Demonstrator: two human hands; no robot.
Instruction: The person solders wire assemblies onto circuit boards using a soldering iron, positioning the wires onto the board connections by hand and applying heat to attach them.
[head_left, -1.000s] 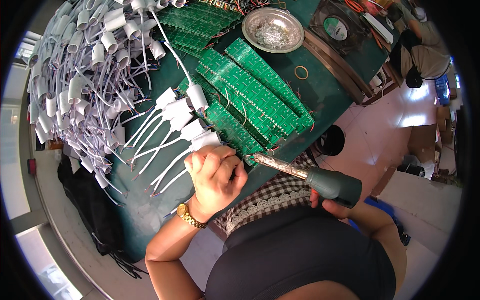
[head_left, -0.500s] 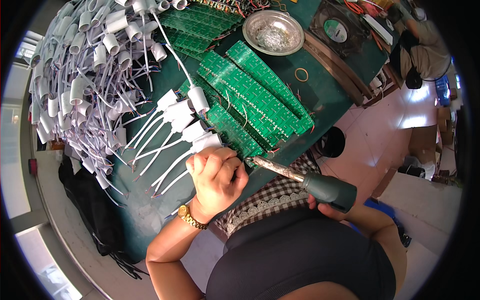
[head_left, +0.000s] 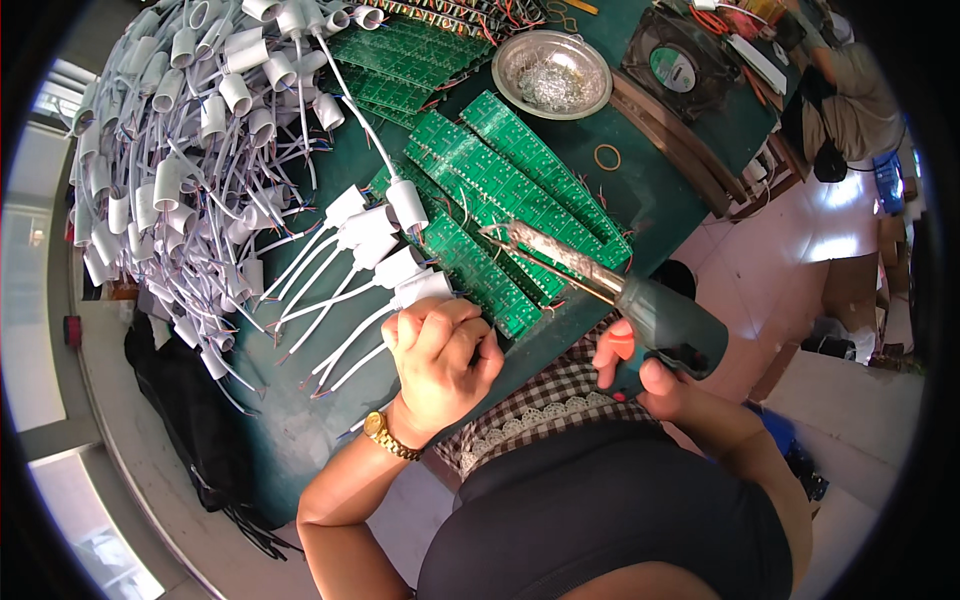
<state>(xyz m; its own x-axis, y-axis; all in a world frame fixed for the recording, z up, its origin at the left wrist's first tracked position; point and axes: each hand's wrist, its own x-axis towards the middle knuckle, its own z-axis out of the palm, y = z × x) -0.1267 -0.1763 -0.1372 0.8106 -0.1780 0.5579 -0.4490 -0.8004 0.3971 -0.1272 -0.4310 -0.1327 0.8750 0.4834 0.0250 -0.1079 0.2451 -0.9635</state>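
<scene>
My left hand [head_left: 440,352] is closed at the near edge of the green circuit boards [head_left: 468,268], its fingers curled and pressed together. Whatever they pinch is hidden. Right beside its knuckles lies a white plastic sleeve with a cable [head_left: 424,288], last in a row of several such sleeves. In my right hand [head_left: 650,375] is a soldering gun [head_left: 672,325] with a dark green body. Its metal tip points left and is raised over the boards, apart from my left hand.
A big heap of white sleeved cables [head_left: 165,185] covers the table's left side. Farther back are more circuit boards [head_left: 390,65], a metal bowl with silvery scraps [head_left: 552,72], a rubber band [head_left: 607,156] and a black fan [head_left: 680,60]. Another person [head_left: 850,100] sits at far right.
The soldering gun's tip has lifted away from the board edge by my left hand and moved up and back. My right hand's fingers have shifted on it. My left hand stays nearly still.
</scene>
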